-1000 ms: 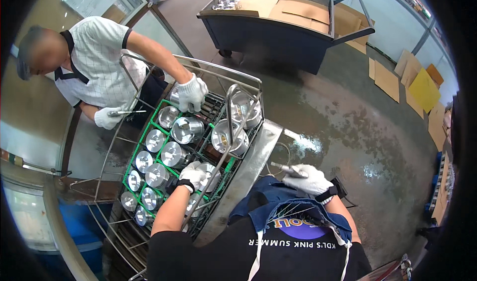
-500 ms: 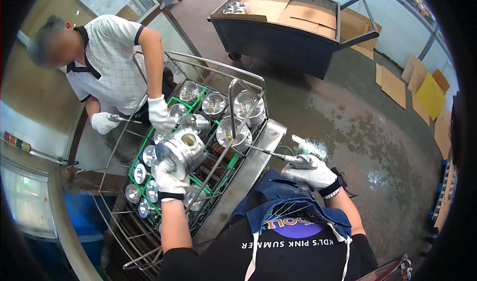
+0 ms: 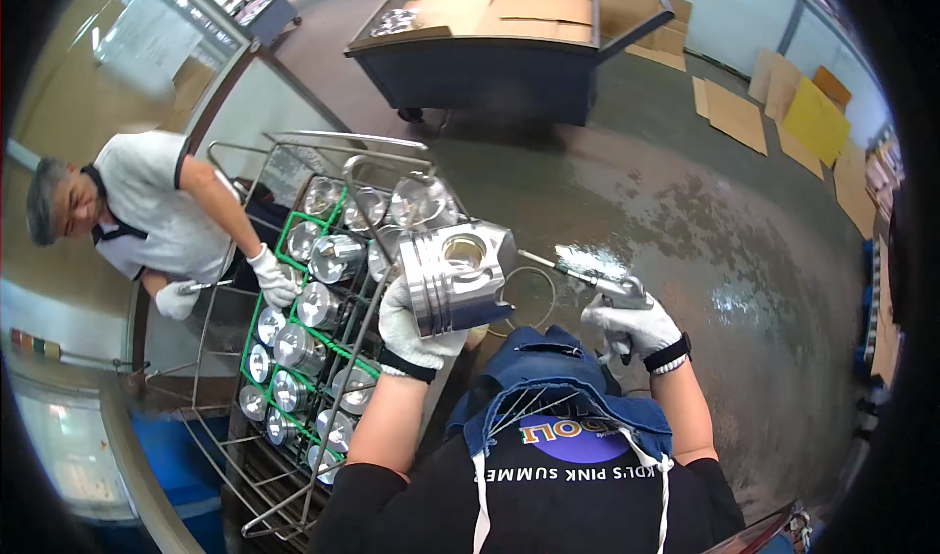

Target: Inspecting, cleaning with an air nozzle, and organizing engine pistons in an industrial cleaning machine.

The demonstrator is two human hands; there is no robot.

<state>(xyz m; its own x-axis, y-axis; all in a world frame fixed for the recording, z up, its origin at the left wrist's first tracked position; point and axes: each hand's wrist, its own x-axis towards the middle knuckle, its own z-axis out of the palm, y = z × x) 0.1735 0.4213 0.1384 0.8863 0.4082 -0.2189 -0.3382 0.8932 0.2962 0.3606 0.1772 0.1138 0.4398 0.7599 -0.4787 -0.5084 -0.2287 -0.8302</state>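
My gloved left hand [image 3: 406, 324] is closed around a large shiny metal piston [image 3: 431, 285], which lies tilted with its pin hole facing up. Some of my fingers are hidden behind it. In my gloved right hand [image 3: 641, 332] is an air blow gun [image 3: 605, 285], its thin nozzle pointing left toward the piston with a small gap between. Below and left of the piston stands a metal-railed rack [image 3: 364, 152] with green dividers, holding several more pistons [image 3: 299, 348].
Across the rack a co-worker [image 3: 162, 201] in a white shirt reaches a gloved hand [image 3: 274, 275] among the pistons, a slim tool in the other. A dark wheeled cart [image 3: 480, 79] lined with cardboard stands at the back. Cardboard sheets [image 3: 734, 118] lie on the wet floor at right.
My left hand has brought the piston rightward, away from above the rack. The blow gun's nozzle has swung up beside it. The co-worker's hand has moved left and down over the rack pistons.
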